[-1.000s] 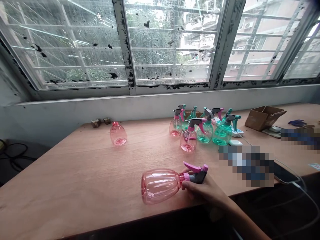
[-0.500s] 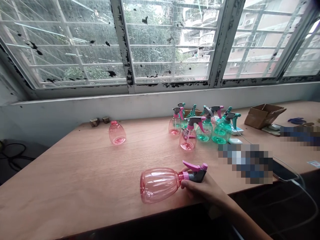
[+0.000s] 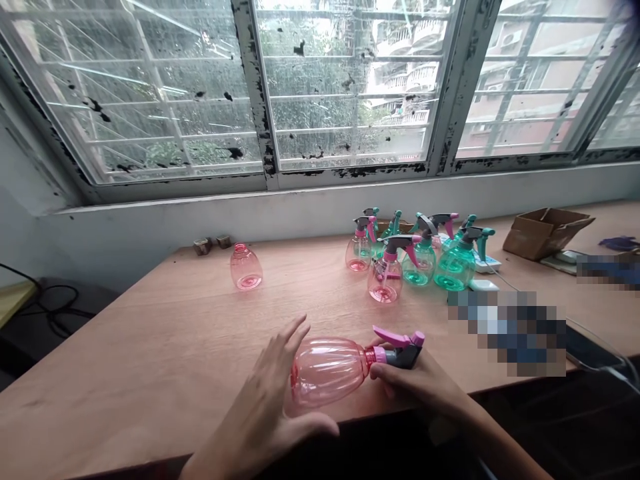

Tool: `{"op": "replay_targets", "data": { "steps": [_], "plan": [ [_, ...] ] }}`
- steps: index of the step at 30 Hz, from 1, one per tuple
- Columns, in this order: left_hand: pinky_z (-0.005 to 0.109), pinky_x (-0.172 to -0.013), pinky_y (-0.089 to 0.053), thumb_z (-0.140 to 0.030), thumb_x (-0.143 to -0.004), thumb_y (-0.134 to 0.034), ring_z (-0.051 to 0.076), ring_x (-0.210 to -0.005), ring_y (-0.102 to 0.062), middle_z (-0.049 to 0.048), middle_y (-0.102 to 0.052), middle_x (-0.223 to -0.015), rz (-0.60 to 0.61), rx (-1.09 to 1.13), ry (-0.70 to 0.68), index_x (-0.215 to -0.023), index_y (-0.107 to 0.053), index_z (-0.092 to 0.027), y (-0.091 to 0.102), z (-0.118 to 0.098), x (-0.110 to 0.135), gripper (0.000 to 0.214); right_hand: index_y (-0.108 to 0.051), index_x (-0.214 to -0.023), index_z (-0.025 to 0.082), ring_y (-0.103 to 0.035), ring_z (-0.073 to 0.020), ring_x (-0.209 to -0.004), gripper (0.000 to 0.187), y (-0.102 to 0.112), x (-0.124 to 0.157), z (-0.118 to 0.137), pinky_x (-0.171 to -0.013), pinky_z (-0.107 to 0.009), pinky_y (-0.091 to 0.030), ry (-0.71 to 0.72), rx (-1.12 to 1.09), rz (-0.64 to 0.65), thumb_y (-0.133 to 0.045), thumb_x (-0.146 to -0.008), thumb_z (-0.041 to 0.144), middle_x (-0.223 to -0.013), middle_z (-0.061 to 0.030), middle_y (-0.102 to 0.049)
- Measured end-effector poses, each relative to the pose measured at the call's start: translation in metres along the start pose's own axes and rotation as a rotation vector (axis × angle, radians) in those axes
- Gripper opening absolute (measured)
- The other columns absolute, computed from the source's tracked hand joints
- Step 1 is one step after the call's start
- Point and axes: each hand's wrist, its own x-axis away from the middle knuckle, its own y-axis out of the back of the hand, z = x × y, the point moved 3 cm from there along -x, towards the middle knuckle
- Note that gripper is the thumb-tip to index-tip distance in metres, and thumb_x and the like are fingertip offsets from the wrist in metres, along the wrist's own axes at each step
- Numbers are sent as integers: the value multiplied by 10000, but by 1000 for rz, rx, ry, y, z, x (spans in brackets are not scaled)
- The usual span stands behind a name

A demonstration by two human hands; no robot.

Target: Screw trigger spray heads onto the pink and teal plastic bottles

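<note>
A clear pink spray bottle (image 3: 330, 370) lies on its side near the table's front edge, its base to the left. My right hand (image 3: 407, 373) grips it at the neck, around the pink collar below the dark grey and pink spray head. At the base end, my left hand (image 3: 273, 387) is spread, thumb apart from the fingers, and overlaps the bottle's edge in view. Whether it touches the bottle I cannot tell. Farther back on the left stands a pink bottle (image 3: 247, 268) with no spray head.
Several pink and green spray bottles (image 3: 454, 267) stand grouped at the back right. Beyond them is an open cardboard box (image 3: 545, 233). A phone (image 3: 593, 347) with a cable lies by the right front edge. Two small blocks (image 3: 203, 247) sit by the wall.
My left hand has come into view from below and reached the bottle's base end. My right hand keeps its hold on the neck. The whole view has shifted slightly.
</note>
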Motion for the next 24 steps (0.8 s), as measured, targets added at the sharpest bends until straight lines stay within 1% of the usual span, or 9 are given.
{"op": "replay_targets", "data": {
  "steps": [3, 5, 8, 13, 16, 18, 20, 22, 24],
  "plan": [
    [512, -1126, -458, -400, -789, -849, 348, -1384, -474, 78, -484, -1509, 38, 49, 17, -1497, -326, -371, -17, 18, -3, 881, -703, -1050, 165, -571, -159, -574, 451, 3, -3, -5, -595, -285, -460, 20, 20, -47, -721, -855, 571, -667, -4, -673],
    [478, -1123, -466, -387, -821, -820, 325, -1350, -514, 73, -515, -1466, 26, 94, 47, -1475, -350, -361, -21, 28, -2, 806, -736, -1015, 179, -667, -219, -789, 458, 10, -5, -6, -753, -340, -526, 79, 18, -122, -593, -929, 606, -933, -84, -741],
    [473, -1130, -452, -397, -837, -801, 314, -1324, -532, 68, -514, -1444, -10, 121, 75, -1473, -345, -357, -22, 35, 0, 784, -726, -1132, 225, -618, -300, -1171, 383, 29, 1, -1, -996, -418, -484, 204, -16, -295, -540, -978, 522, -1316, -112, -658],
    [479, -1140, -429, -403, -864, -775, 308, -1333, -512, 68, -499, -1441, -20, 145, 116, -1463, -342, -353, -22, 37, -1, 741, -475, -1426, 331, -685, -311, -1083, 511, 83, 40, 41, -980, -486, -499, 386, 81, -554, -592, -932, 379, -1347, -126, -649],
    [486, -1131, -435, -426, -862, -772, 310, -1328, -513, 67, -501, -1433, -11, 165, 155, -1445, -356, -350, -23, 38, -2, 720, -400, -1456, 383, -669, -325, -1120, 629, 133, 71, 70, -902, -465, -535, 511, 381, -866, -631, -871, 365, -1442, -109, -573],
    [490, -1128, -437, -434, -855, -776, 312, -1323, -518, 64, -503, -1430, -9, 172, 162, -1435, -365, -350, -22, 37, -2, 716, -610, -1269, 324, -567, -330, -1279, 389, 168, 80, 78, -989, -426, -476, 410, 846, -956, -599, -886, 393, -1505, -77, -514],
    [486, -1126, -440, -432, -852, -778, 311, -1321, -522, 62, -508, -1427, -9, 174, 156, -1431, -371, -352, -22, 37, -2, 712, -686, -1037, 250, -576, -342, -1256, 263, 203, 79, 73, -992, -418, -450, 196, 1185, -979, -500, -919, 396, -1398, -112, -581],
    [477, -1116, -455, -430, -853, -776, 311, -1307, -538, 63, -521, -1418, -13, 173, 146, -1430, -377, -351, -21, 36, -3, 706, -668, -1079, 199, -638, -363, -1131, 378, 234, 69, 56, -854, -433, -482, -251, 1432, -870, -374, -970, 410, -1410, -175, -541],
    [473, -1102, -471, -434, -850, -776, 318, -1294, -553, 69, -532, -1410, -19, 169, 139, -1429, -386, -346, -21, 36, -4, 704, -684, -1068, 145, -661, -406, -1035, 475, 254, 58, 41, -756, -451, -473, -427, 1478, -773, -388, -968, 502, -1324, -253, -572]
  ]
}}
